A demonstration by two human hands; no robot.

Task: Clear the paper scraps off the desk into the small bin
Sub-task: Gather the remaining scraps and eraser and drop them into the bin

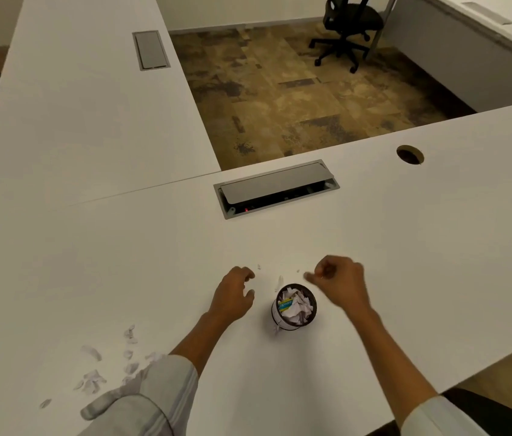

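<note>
The person is working through the picking-up step, with both hands hovering over the white counter (374, 231) on either side of the small bin (294, 306). The left hand (232, 297) is curling loosely, its grip half open and holding nothing visible, just near a tiny scrap (259, 266) lying beyond it. The right hand (339, 284) is pinching its fingertips together just past the bin's far rim; whether that grip is holding a scrap is too small to tell. The bin is sitting upright between the hands, already nearly full of crumpled white paper with one blue-and-yellow printed piece among it. A thin scrap (279, 283) is lying just beyond the bin's rim. A larger scatter of scraps (106, 363) is lying at the near left, well apart from the bin, so the job looks partly done; next, the small bits by the bin likely call for a fine fingertip pinch, then a reach to the left pile.
</note>
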